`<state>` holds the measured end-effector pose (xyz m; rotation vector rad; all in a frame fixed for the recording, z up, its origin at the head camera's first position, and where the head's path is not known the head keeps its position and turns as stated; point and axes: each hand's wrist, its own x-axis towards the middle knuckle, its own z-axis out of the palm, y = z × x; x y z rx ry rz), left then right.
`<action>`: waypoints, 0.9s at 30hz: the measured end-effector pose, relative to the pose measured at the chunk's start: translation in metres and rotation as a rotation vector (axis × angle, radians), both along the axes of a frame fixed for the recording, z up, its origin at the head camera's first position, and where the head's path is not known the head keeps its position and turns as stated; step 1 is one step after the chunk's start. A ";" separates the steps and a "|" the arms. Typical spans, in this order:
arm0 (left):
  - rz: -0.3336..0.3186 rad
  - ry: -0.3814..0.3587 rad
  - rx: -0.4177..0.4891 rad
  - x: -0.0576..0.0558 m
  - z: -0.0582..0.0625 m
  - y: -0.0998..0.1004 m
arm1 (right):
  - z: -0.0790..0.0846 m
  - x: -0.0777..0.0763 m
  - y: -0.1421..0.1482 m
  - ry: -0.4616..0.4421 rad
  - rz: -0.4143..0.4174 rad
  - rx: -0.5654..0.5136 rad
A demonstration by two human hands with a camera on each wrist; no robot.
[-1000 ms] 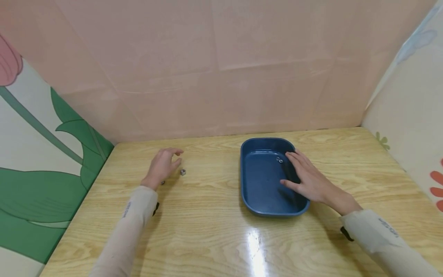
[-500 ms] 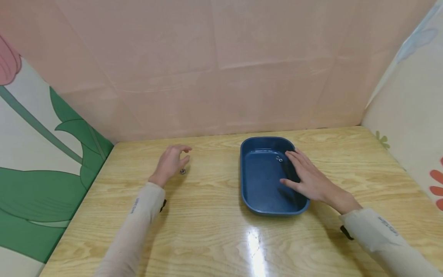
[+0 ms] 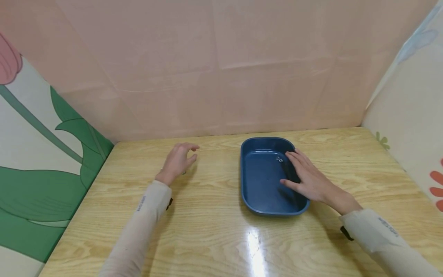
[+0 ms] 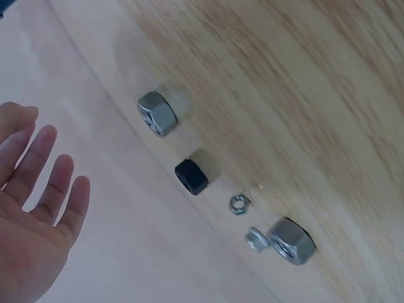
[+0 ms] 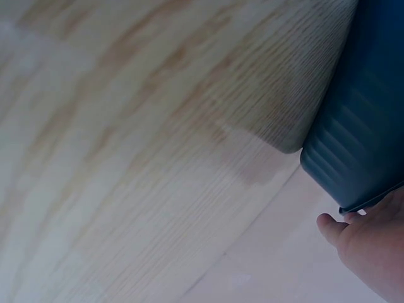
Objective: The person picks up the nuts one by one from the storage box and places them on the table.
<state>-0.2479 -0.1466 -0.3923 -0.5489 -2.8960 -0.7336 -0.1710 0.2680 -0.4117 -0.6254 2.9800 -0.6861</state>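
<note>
My left hand (image 3: 174,161) hovers over the left part of the table, fingers loosely bent and nothing in them. A metal nut (image 3: 184,172) peeks out from under it, mostly hidden. The left wrist view shows several hex nuts beside the hand (image 4: 31,246): a large silver nut (image 4: 157,113), a black nut (image 4: 191,176), a small thin nut (image 4: 238,204), a flanged nut (image 4: 257,239) and another large nut (image 4: 292,241). My right hand (image 3: 308,181) rests on the right rim of a blue tray (image 3: 243,173), fingers extended over its inside.
Two small nuts (image 3: 279,159) lie inside the tray near its far right. A pink covered wall (image 3: 221,96) rises behind the wooden table (image 3: 207,231). Painted panels stand at the left (image 3: 38,192) and right (image 3: 408,115).
My left hand has moved right and slightly away from me, now covering most of the nut that showed beside it. The right hand and tray have stayed in place.
</note>
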 end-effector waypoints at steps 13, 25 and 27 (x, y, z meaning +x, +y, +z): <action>-0.056 0.036 -0.002 -0.002 0.004 0.022 | -0.001 0.001 -0.001 0.013 -0.013 0.004; -0.091 0.055 0.018 -0.002 0.006 0.042 | -0.001 0.001 -0.001 0.006 -0.016 -0.002; -0.099 0.061 0.020 -0.002 0.006 0.046 | -0.001 0.001 -0.001 0.007 -0.016 -0.005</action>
